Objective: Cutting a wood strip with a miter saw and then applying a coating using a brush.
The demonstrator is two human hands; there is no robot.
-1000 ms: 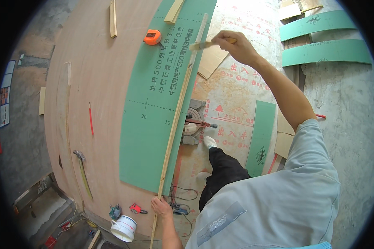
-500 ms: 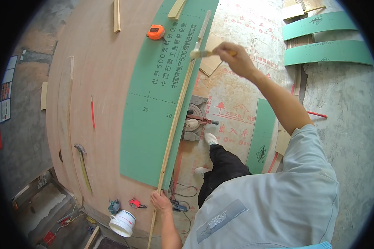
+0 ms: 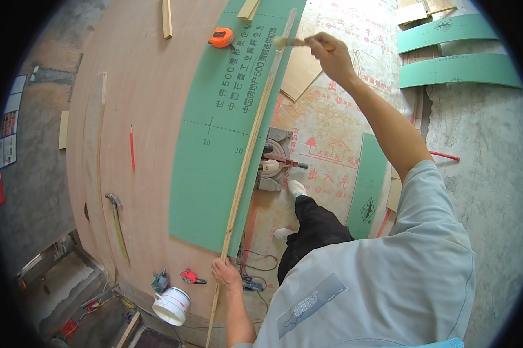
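My right hand [image 3: 333,53] is closed round the handle of a paintbrush [image 3: 290,42]. Its pale bristles are at the far part of a long, narrow wooden strip [image 3: 245,165], where the wood looks whitish and wet; whether they touch it I cannot tell. The strip runs lengthwise along the right edge of a green printed board [image 3: 198,185] and sticks out past its near end. There my left hand [image 3: 227,272] grips it, fingers wrapped over the wood.
On the pinkish plywood surface [image 3: 151,214] lie an orange tape measure [image 3: 221,37], a red pencil [image 3: 132,148] and a hammer [image 3: 117,226]. A white bucket [image 3: 171,305] stands near its front edge. Below right are a mitre saw [image 3: 274,159] and cables. Green offcuts [image 3: 456,71] lie at right.
My right hand has moved the paintbrush farther away along the strip. My left hand still holds the strip's near part. The view has shifted slightly.
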